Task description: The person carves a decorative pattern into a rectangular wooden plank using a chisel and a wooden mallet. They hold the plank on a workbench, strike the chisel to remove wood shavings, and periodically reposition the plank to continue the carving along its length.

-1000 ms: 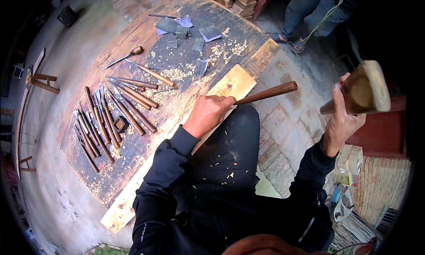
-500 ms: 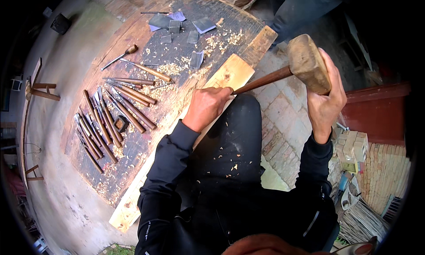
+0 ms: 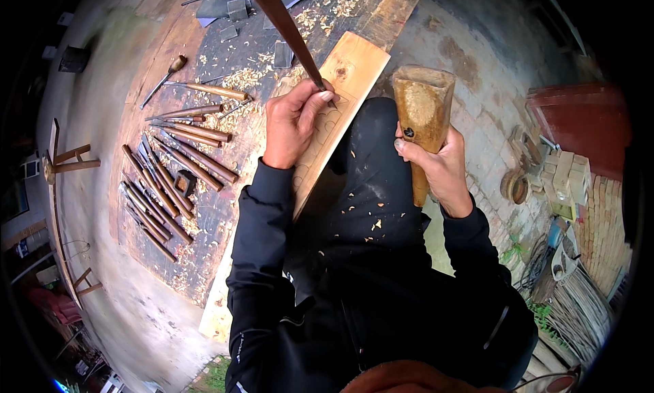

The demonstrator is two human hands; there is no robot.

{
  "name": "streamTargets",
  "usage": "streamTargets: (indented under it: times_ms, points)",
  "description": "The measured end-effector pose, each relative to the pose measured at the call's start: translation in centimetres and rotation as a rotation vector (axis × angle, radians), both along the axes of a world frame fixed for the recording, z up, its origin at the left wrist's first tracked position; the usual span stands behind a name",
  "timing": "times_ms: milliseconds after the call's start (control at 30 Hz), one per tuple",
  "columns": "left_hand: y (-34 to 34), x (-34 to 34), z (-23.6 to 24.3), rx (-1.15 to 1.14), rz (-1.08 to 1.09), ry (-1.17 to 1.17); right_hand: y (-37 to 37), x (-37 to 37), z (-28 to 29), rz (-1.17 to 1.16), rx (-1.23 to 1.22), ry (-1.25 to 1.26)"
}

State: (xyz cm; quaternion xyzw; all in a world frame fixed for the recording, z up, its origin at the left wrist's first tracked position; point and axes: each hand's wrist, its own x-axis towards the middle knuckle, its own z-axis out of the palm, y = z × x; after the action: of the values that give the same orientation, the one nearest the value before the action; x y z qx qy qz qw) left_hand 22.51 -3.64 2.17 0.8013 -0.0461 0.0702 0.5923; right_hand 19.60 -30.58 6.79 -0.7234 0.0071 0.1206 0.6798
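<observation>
My left hand (image 3: pixel 289 127) is closed round the lower end of a wood chisel (image 3: pixel 285 30) with a long dark wooden handle. The handle rises toward the top of the picture; its tip is close to the board and partly hidden by my fingers. A pale wooden board (image 3: pixel 364 60) lies along the bench edge, with curved lines marked on its face beside my left hand. To the right, my right hand (image 3: pixel 444 167) grips a wooden mallet (image 3: pixel 424 110) by its handle, the thick head uppermost. Mallet and chisel are apart.
Several wooden-handled chisels (image 3: pixel 197 168) lie on the dark workbench (image 3: pixel 153 246) left of the board, around a small dark box (image 3: pixel 184 182). Wood shavings (image 3: pixel 255 79) and abrasive sheets (image 3: pixel 212 8) lie farther back. A wooden trestle (image 3: pixel 71 160) stands at far left.
The chisel handle has swung from pointing right to pointing up and away. The mallet has come down and left, off the chisel's end, and its head has turned. The view has shifted.
</observation>
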Motion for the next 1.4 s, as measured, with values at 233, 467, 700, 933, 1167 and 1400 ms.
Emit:
streamTargets:
  times_ms: [233, 467, 700, 933, 1167, 1400]
  points:
    - [-0.7, 0.4, -0.4, 0.206, -0.016, -0.174, 1.2, -0.4, -1.7, 0.059, -0.051, 0.059]
    - [-0.9, 0.5, -0.3, 0.310, -0.012, -0.226, 1.0, -0.2, -1.9, 0.075, -0.070, 0.060]
    - [-1.2, 0.4, 0.1, 0.361, -0.037, -0.249, 1.1, -0.3, -1.5, 0.064, -0.063, 0.058]
    - [-1.4, 0.4, 0.7, 0.536, -0.117, -0.325, 0.8, -0.3, -1.8, 0.071, -0.052, 0.067]
    - [-1.2, 0.4, 1.0, 0.572, -0.147, -0.317, -1.1, 0.1, -1.4, -0.148, 0.025, -0.074]
    - [-1.6, 0.4, 1.2, 0.575, -0.152, -0.347, -3.7, 1.6, 1.0, -0.259, -0.114, -0.376]
